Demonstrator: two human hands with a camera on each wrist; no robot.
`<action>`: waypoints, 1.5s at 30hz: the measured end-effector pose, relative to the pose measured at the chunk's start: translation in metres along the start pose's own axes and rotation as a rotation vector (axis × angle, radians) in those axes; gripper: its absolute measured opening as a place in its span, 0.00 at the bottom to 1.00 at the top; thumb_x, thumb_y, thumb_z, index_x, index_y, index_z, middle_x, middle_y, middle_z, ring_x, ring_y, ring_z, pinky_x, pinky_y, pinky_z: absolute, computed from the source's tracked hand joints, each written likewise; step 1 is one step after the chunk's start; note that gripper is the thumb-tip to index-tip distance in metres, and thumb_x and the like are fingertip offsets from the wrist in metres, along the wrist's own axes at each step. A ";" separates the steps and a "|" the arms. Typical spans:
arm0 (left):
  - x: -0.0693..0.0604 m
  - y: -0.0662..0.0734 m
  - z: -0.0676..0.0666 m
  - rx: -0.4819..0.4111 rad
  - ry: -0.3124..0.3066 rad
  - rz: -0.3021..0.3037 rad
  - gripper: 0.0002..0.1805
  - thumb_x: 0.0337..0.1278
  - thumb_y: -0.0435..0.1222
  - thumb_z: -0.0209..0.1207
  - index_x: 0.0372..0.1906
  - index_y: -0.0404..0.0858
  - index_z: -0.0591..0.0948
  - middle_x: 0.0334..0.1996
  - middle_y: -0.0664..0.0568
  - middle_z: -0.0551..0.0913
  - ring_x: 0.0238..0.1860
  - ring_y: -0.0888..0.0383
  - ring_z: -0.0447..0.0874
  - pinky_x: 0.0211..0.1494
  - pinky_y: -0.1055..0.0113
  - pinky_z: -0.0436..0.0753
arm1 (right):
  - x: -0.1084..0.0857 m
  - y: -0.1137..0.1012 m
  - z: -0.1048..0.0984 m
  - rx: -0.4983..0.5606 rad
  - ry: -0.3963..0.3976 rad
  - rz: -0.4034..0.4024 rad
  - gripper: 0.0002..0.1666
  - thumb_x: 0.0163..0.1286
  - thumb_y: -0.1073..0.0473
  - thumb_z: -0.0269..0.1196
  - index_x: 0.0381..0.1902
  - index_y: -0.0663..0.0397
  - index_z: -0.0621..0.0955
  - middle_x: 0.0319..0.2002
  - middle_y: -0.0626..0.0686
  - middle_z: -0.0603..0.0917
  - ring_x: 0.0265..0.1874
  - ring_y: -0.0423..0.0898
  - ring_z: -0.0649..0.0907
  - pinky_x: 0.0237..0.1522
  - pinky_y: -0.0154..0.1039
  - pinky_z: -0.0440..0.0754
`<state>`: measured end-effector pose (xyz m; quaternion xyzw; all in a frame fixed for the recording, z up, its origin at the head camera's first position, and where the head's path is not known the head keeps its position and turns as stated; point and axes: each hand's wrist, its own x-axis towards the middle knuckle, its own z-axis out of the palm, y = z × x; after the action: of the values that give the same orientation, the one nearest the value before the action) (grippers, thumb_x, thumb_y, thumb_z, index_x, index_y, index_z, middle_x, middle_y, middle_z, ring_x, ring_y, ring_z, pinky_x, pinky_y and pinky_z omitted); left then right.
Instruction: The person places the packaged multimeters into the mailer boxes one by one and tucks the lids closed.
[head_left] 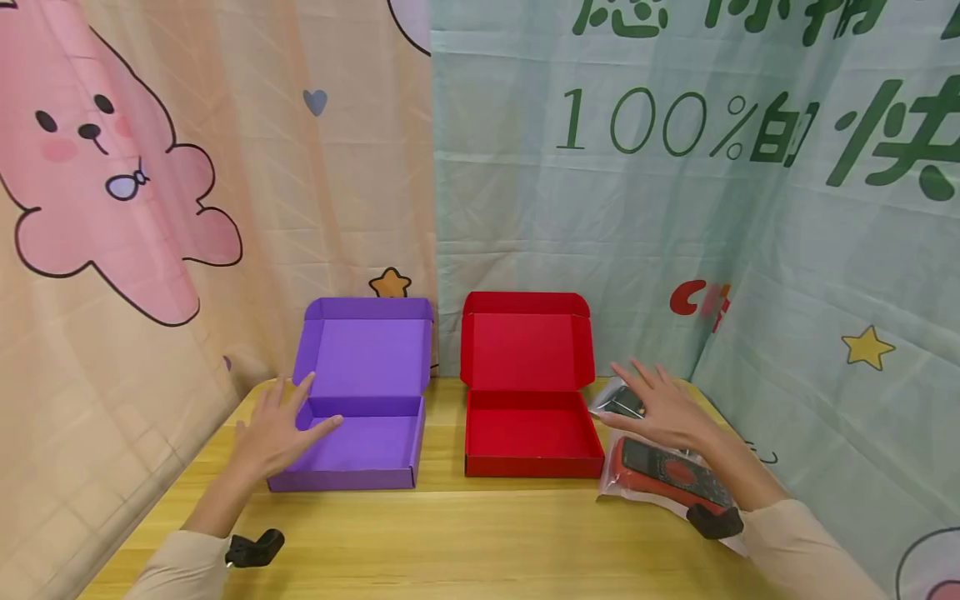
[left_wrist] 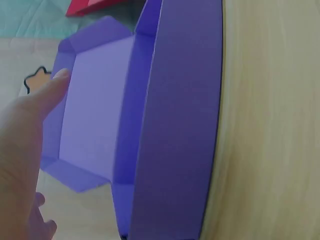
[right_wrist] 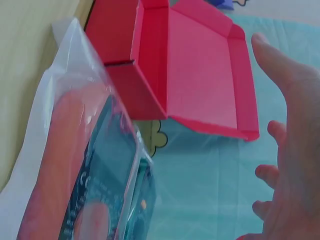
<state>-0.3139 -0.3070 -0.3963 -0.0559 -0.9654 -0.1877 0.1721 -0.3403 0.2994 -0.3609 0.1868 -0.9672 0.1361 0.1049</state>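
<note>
Red box (head_left: 534,467), smooth-walled and rectangular, sits beside a glossy plastic-bagged meter (head_left: 667,472).

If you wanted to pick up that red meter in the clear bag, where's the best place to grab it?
Probably across the middle of the red meter, through the clear bag, from above with the right hand, squeezing its long sides. It lies face up and is longer than wide. The red box stands close to its left end, so that side looks cramped.
</note>
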 end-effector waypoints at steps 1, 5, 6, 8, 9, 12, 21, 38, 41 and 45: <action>-0.001 -0.004 0.000 -0.003 -0.002 -0.001 0.57 0.61 0.71 0.55 0.85 0.48 0.48 0.79 0.27 0.44 0.75 0.24 0.43 0.55 0.12 0.49 | -0.001 0.003 0.000 0.007 -0.001 0.001 0.58 0.66 0.25 0.61 0.83 0.47 0.57 0.79 0.69 0.53 0.73 0.81 0.50 0.62 0.84 0.51; -0.004 -0.019 0.000 -0.049 -0.012 0.010 0.61 0.60 0.66 0.61 0.83 0.35 0.48 0.76 0.21 0.47 0.73 0.21 0.47 0.59 0.17 0.57 | -0.007 0.014 -0.003 0.013 0.007 -0.003 0.58 0.66 0.27 0.63 0.82 0.51 0.59 0.78 0.71 0.55 0.73 0.79 0.53 0.63 0.82 0.54; -0.005 -0.023 0.000 -0.092 -0.025 0.012 0.61 0.60 0.64 0.63 0.83 0.32 0.48 0.76 0.20 0.47 0.73 0.21 0.47 0.60 0.18 0.57 | -0.008 0.017 -0.003 0.018 0.013 -0.008 0.57 0.66 0.28 0.63 0.82 0.52 0.59 0.78 0.71 0.56 0.73 0.79 0.54 0.63 0.82 0.54; -0.007 -0.031 0.000 -0.197 -0.062 0.011 0.62 0.61 0.59 0.66 0.81 0.26 0.46 0.75 0.18 0.46 0.73 0.20 0.47 0.64 0.21 0.56 | -0.011 0.023 -0.004 0.030 0.022 -0.016 0.57 0.66 0.30 0.64 0.81 0.53 0.60 0.77 0.71 0.57 0.73 0.77 0.56 0.63 0.81 0.55; -0.008 -0.035 0.001 -0.251 -0.084 0.006 0.62 0.62 0.57 0.67 0.80 0.24 0.44 0.75 0.17 0.46 0.73 0.19 0.46 0.66 0.22 0.55 | -0.012 0.026 -0.004 0.041 0.029 -0.023 0.57 0.65 0.31 0.65 0.81 0.54 0.61 0.77 0.72 0.58 0.73 0.76 0.57 0.63 0.81 0.56; -0.013 -0.045 0.001 -0.401 -0.161 -0.034 0.62 0.64 0.52 0.67 0.80 0.24 0.39 0.76 0.19 0.44 0.72 0.18 0.45 0.67 0.23 0.55 | -0.018 0.037 -0.002 0.083 0.035 -0.032 0.56 0.65 0.33 0.67 0.81 0.55 0.62 0.76 0.72 0.59 0.73 0.73 0.59 0.62 0.81 0.58; -0.024 -0.071 0.005 -0.667 -0.315 -0.100 0.55 0.70 0.41 0.65 0.80 0.24 0.39 0.78 0.23 0.45 0.74 0.22 0.45 0.71 0.34 0.60 | -0.037 0.064 0.008 0.199 0.020 -0.019 0.58 0.61 0.37 0.72 0.80 0.55 0.61 0.71 0.66 0.68 0.64 0.68 0.70 0.55 0.76 0.72; -0.031 -0.084 0.015 -0.869 -0.431 -0.160 0.48 0.69 0.34 0.63 0.80 0.23 0.46 0.78 0.23 0.44 0.73 0.33 0.55 0.62 0.57 0.75 | -0.056 0.088 0.021 0.430 -0.264 0.026 0.51 0.64 0.49 0.72 0.77 0.64 0.64 0.67 0.72 0.72 0.62 0.68 0.73 0.54 0.64 0.79; -0.031 -0.084 0.016 -0.877 -0.429 -0.163 0.48 0.69 0.34 0.63 0.80 0.23 0.45 0.78 0.23 0.44 0.73 0.33 0.55 0.58 0.63 0.76 | -0.057 0.091 0.026 0.424 -0.294 0.017 0.50 0.64 0.49 0.73 0.75 0.66 0.66 0.65 0.69 0.75 0.59 0.63 0.76 0.53 0.55 0.80; -0.033 -0.084 0.016 -0.874 -0.427 -0.168 0.49 0.69 0.34 0.64 0.80 0.23 0.45 0.78 0.23 0.44 0.74 0.32 0.52 0.60 0.62 0.75 | -0.057 0.092 0.031 0.377 -0.319 0.038 0.49 0.62 0.47 0.74 0.74 0.66 0.69 0.61 0.64 0.78 0.53 0.58 0.76 0.50 0.52 0.79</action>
<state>-0.3028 -0.3798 -0.4502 -0.0820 -0.8113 -0.5726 -0.0849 -0.3290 0.3913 -0.4248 0.2042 -0.9324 0.2848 -0.0883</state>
